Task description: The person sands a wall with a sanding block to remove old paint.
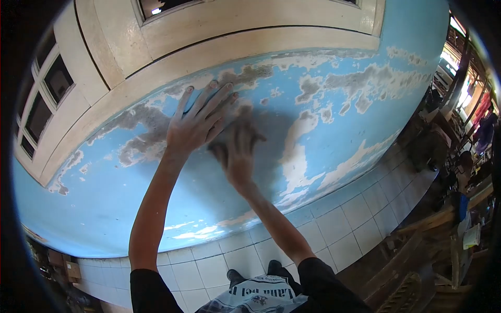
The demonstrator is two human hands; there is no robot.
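Observation:
A light blue wall with peeling paint and grey and white bare patches fills the middle of the head view. My left hand lies against it below the window frame, fingers spread, holding nothing. Just right of it and a little lower, my right hand is at the wall, blurred by motion. Dark shapes show beside its fingers; whether it presses something to the wall I cannot tell. A grey bare patch shows just above both hands.
A cream wooden window frame runs above the hands, with small panes at the left. White floor tiles lie below, where my feet stand. Wooden pieces and clutter stand at the right; boxes are at the lower left.

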